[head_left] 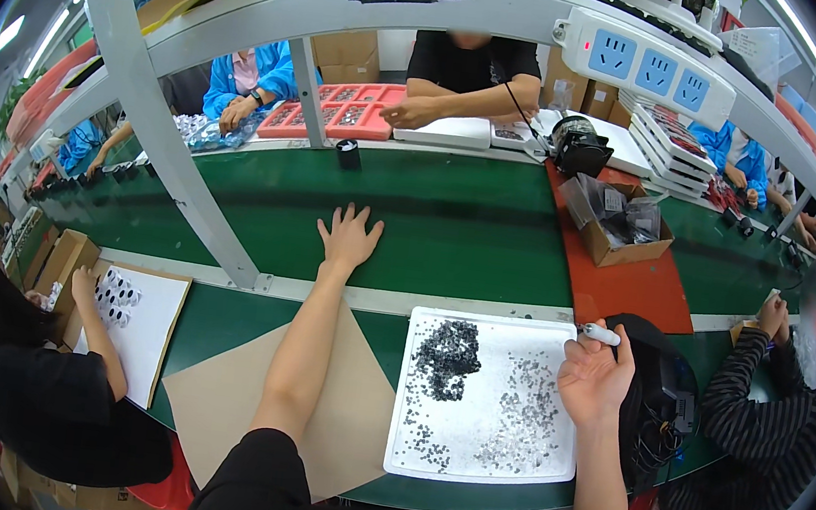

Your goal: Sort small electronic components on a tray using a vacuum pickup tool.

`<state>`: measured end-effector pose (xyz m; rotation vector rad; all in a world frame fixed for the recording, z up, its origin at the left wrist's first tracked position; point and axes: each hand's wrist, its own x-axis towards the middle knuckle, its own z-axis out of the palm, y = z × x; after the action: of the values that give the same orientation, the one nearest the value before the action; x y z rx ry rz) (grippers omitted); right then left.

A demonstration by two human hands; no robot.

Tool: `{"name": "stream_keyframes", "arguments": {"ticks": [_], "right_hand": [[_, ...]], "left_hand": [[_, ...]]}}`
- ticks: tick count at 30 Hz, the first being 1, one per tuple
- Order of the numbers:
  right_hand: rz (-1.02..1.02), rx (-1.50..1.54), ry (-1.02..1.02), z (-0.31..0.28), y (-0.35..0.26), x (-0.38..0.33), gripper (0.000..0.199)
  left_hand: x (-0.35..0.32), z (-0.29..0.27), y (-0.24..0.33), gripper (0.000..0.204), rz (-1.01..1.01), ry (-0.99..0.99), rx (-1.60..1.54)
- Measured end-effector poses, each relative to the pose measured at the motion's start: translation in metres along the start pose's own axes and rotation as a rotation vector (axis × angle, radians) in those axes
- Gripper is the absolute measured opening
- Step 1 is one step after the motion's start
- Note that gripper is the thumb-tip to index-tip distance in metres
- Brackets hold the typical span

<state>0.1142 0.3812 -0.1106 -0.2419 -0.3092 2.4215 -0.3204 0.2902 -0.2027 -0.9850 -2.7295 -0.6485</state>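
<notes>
My left arm stretches forward over a brown cardboard sheet. At its end my left hand has its fingers spread on or just above the green belt, holding nothing. My right hand is raised at the right edge of a white tray, fingers curled around a white pen-shaped tool with a dark tip. In the tray, a dense pile of small black pieces lies at the upper left. Many small grey pieces are scattered on the right side.
A black bag sits right of the tray. Beyond it, an open carton of plastic bags rests on a red board. A metal post and a rail with a power strip cross the view. Co-workers sit on several sides.
</notes>
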Motion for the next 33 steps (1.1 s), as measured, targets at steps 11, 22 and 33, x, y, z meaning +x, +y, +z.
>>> {"name": "stream_keyframes", "arguments": {"ticks": [11,22,33], "right_hand": [[0.029,-0.052,-0.047,0.002,0.003,0.007,0.043],[0.019,-0.023,-0.096,-0.008,0.005,0.006,0.046],[0.021,-0.008,-0.095,-0.010,-0.001,0.013,0.043]], "left_hand": [[0.007,-0.001,0.000,0.056,0.055,-0.018,-0.034],[0.007,0.008,-0.015,0.059,0.145,0.008,0.024],[0.012,0.011,-0.008,0.066,0.185,-0.001,0.038]]}}
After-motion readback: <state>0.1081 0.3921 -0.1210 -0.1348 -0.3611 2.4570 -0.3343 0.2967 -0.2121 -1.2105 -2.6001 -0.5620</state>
